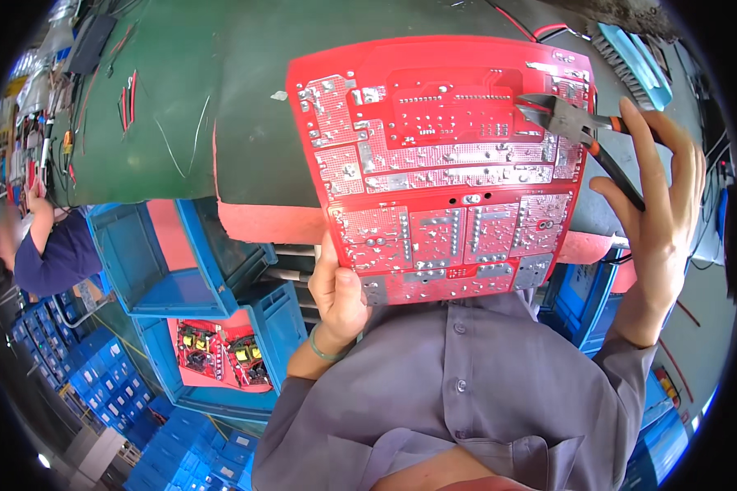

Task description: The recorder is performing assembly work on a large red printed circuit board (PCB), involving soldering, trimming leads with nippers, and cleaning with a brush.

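A large red circuit board (pixel 434 196) tilts up before my chest, its soldered side with silvery joints and strips facing me. My left hand (pixel 337 295) grips its lower left corner, the thumb lying on the face. In my right hand (pixel 663 180) is a pair of side cutters (pixel 571 121) with orange and black handles. Their jaws stand apart over the board's upper right part; whether they touch it I cannot tell. What lies behind the board is hidden.
The green work mat (pixel 254 106) carries red wire pieces (pixel 128 100) and thin wire offcuts. A blue brush (pixel 637 65) lies at the far right. Blue crates (pixel 160 303) stand at left, one holding populated boards (pixel 221 353). Another person (pixel 53 254) works at far left.
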`<state>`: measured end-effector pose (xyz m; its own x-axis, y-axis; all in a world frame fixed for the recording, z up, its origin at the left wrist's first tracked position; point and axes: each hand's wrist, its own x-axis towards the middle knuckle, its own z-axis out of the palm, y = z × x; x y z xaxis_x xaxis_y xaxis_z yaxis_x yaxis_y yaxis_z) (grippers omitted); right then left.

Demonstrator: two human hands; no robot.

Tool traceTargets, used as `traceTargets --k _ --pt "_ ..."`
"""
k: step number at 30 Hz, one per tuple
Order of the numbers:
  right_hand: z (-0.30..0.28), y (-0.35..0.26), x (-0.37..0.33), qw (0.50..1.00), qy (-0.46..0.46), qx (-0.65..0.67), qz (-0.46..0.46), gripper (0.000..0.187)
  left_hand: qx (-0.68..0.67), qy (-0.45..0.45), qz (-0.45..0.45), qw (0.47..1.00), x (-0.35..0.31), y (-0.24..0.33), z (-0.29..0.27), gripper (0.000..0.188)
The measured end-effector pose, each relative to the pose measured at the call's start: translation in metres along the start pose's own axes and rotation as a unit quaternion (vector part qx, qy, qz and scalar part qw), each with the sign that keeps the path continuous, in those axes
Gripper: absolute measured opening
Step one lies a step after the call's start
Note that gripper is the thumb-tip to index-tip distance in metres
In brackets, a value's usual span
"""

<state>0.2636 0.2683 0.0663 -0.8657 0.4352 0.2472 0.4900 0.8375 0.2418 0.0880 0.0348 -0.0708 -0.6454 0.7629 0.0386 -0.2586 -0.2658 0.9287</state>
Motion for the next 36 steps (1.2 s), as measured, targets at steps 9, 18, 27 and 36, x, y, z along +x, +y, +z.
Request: traceTargets --k 9,18,27,36 --pt "0.001 0.000 0.014 0.998 -0.048 -0.048 -0.007 0.058 -0.025 -0.023 -0.089 0.995 0.031 0.046 0.012 0.049" --pt "0.015 0.017 0.003 0.997 -0.061 0.033 0.028 0.058 -0.063 0.010 -0.117 0.991 0.053 0.063 0.020 0.052" --pt "0.021 0.023 -0.009 0.992 -0.082 0.075 0.057 0.058 -0.085 0.033 -0.143 0.985 0.064 0.062 0.018 0.053" --pt "0.024 0.031 -0.014 0.994 -0.069 0.047 0.073 0.053 -0.076 0.052 -0.152 0.984 0.065 0.065 0.019 0.052"
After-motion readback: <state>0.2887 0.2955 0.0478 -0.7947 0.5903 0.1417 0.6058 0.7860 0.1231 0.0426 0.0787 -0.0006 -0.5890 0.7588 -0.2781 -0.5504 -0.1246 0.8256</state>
